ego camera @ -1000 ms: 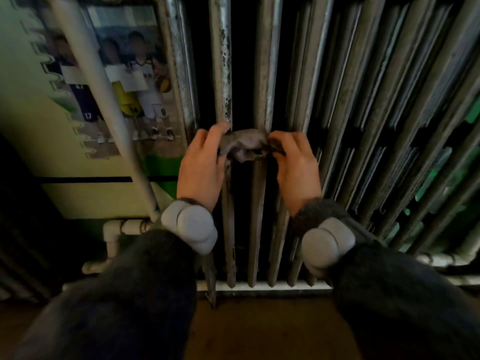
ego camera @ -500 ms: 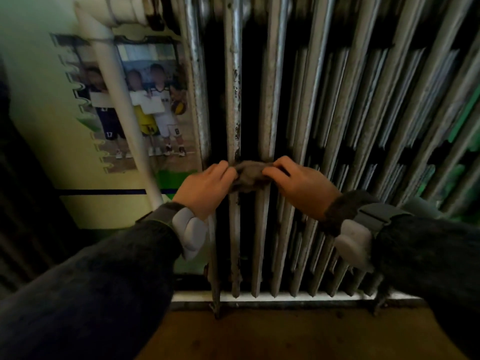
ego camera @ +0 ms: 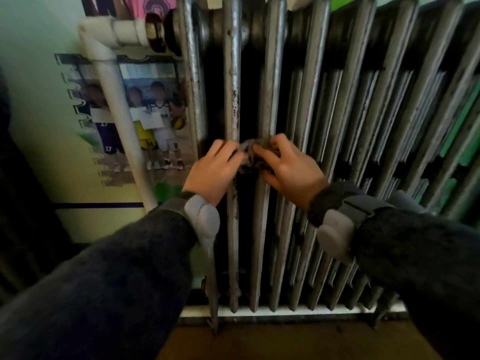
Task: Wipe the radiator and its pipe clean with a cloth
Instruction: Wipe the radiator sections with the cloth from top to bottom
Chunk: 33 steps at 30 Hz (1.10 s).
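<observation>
I have both hands at the radiator (ego camera: 337,113), about halfway up its leftmost columns. The cloth (ego camera: 248,151) - dark grey and bunched - sits between them, against the second and third columns from the left. My left hand (ego camera: 213,172) grips the cloth's left end with curled fingers, and my right hand (ego camera: 288,170) pinches the right end between thumb and fingers. The picture is blurred here, so I cannot tell whether the cloth passes behind a column. The second column shows dark flaking patches above and below the cloth. The white pipe (ego camera: 117,105) leaves the radiator's top left corner, bends at an elbow and runs down - well left of my hands, untouched. Behind it a photo (ego camera: 158,120) hangs on the wall. Grey bands (ego camera: 205,219) sit on both wrists.
</observation>
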{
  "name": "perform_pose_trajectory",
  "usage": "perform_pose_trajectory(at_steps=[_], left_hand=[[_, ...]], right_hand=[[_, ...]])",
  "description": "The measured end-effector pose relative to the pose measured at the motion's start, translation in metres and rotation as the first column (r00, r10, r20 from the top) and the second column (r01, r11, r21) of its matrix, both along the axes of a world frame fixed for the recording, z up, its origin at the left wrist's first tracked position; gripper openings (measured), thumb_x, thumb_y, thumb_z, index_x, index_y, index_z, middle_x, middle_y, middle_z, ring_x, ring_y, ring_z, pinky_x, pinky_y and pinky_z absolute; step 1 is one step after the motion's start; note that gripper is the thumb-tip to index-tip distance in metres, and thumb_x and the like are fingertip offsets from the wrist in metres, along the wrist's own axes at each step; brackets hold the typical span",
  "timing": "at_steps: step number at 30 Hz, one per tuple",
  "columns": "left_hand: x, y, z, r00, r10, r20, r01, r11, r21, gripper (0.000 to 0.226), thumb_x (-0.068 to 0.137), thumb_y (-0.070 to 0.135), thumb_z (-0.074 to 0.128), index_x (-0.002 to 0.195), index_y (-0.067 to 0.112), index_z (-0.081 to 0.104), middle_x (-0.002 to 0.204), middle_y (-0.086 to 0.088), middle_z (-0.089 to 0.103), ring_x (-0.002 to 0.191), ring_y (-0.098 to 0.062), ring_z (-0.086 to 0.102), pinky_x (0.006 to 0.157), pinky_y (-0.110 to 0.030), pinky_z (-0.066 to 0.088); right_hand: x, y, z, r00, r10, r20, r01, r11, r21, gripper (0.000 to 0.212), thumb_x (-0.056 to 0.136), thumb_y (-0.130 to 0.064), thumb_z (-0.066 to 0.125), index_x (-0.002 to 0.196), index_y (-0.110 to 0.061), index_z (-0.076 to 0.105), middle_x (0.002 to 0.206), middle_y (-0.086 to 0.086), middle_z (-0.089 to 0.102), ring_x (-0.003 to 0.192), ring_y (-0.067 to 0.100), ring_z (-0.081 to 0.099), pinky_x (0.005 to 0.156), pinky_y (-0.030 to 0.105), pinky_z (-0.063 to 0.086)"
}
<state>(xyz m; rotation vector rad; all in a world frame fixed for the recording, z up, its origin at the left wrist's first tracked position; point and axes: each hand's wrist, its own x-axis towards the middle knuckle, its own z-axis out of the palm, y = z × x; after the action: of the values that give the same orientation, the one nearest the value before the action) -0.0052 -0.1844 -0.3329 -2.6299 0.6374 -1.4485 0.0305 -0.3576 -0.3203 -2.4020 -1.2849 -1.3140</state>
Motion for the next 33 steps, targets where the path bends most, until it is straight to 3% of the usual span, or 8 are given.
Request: perform_pose_trajectory(at_steps=[2,5,10,16,21,26,29,33], left_hand=[[0.002,0.000,-0.022,1.000,0.008,0.002,-0.008,0.997,0.071,0.026,0.082,0.012,0.041,0.085,0.003,0.066,0.093,-0.009,0.056,0.084,-0.023,0.039,0.044,-0.032,0.052],[-0.004,0.001,-0.036,1.000,0.014,0.010,-0.015,0.990,0.140,0.024,0.078,0.012,0.041,0.078,0.006,0.064,0.078,-0.009,0.062,0.077,-0.020,0.038,0.040,-0.025,0.044],[-0.013,0.007,-0.034,0.999,-0.010,-0.037,0.020,0.964,0.264,0.023,0.072,0.009,0.053,0.092,0.013,0.042,0.080,-0.007,0.060,0.070,-0.021,0.051,0.041,-0.022,0.041],[-0.016,0.002,0.042,0.997,0.077,0.010,-0.077,0.997,0.024,0.029,0.083,0.018,0.039,0.098,0.008,0.061,0.089,-0.014,0.061,0.077,-0.031,0.063,0.043,-0.033,0.049],[-0.012,-0.012,0.068,0.995,0.083,0.054,-0.075,0.988,-0.138,0.021,0.082,0.007,0.050,0.097,0.004,0.066,0.092,-0.018,0.060,0.082,-0.036,0.059,0.049,-0.038,0.051],[-0.012,-0.010,0.029,0.994,0.051,0.093,-0.057,0.997,0.061,0.035,0.076,0.013,0.036,0.080,0.011,0.070,0.080,-0.004,0.065,0.079,-0.018,0.040,0.039,-0.023,0.045],[-0.023,-0.011,0.018,0.995,0.093,0.038,-0.097,0.984,0.147,0.038,0.073,0.015,0.033,0.071,0.018,0.071,0.072,0.002,0.064,0.069,-0.016,0.055,0.035,-0.018,0.038],[-0.028,-0.013,0.025,0.989,0.143,0.025,-0.145,0.957,0.253,0.034,0.072,0.012,0.034,0.070,0.012,0.067,0.069,-0.003,0.061,0.055,-0.021,0.060,0.033,-0.019,0.034]], right_hand=[[0.008,0.001,-0.017,0.999,0.004,0.045,-0.004,1.000,-0.004,0.040,0.078,-0.020,0.042,0.102,0.001,0.066,0.098,0.016,0.044,0.065,0.036,0.061,0.034,0.029,0.047],[0.012,0.000,-0.037,0.996,0.035,0.077,-0.030,0.998,-0.061,0.038,0.080,-0.018,0.038,0.097,-0.001,0.068,0.096,0.010,0.034,0.061,0.030,0.059,0.038,0.026,0.045],[0.010,-0.008,-0.032,0.991,0.042,0.126,-0.019,0.984,-0.177,0.034,0.080,-0.020,0.041,0.090,-0.007,0.070,0.083,0.011,0.062,0.057,0.021,0.060,0.048,0.027,0.047],[0.005,-0.006,0.044,0.965,-0.018,0.263,0.021,1.000,-0.008,0.040,0.076,-0.029,0.043,0.099,-0.007,0.067,0.080,0.012,0.062,0.062,0.028,0.062,0.052,0.027,0.047],[0.010,0.002,0.070,0.947,-0.092,0.307,0.073,0.995,0.073,0.040,0.079,-0.030,0.044,0.108,-0.013,0.066,0.080,0.012,0.060,0.062,0.028,0.061,0.049,0.029,0.046],[0.012,-0.002,0.026,0.966,-0.025,0.257,0.039,0.998,-0.050,0.030,0.075,-0.029,0.054,0.092,-0.010,0.070,0.077,0.011,0.062,0.054,0.025,0.061,0.044,0.026,0.046],[0.011,-0.006,0.012,0.975,0.027,0.218,0.011,0.985,-0.172,0.030,0.062,-0.027,0.075,0.087,-0.010,0.071,0.076,0.011,0.064,0.053,0.025,0.062,0.045,0.024,0.045],[0.009,-0.011,0.024,0.962,0.041,0.270,0.029,0.968,-0.250,0.035,0.077,-0.030,0.042,0.083,-0.014,0.072,0.073,0.006,0.065,0.058,0.021,0.063,0.048,0.023,0.044]])
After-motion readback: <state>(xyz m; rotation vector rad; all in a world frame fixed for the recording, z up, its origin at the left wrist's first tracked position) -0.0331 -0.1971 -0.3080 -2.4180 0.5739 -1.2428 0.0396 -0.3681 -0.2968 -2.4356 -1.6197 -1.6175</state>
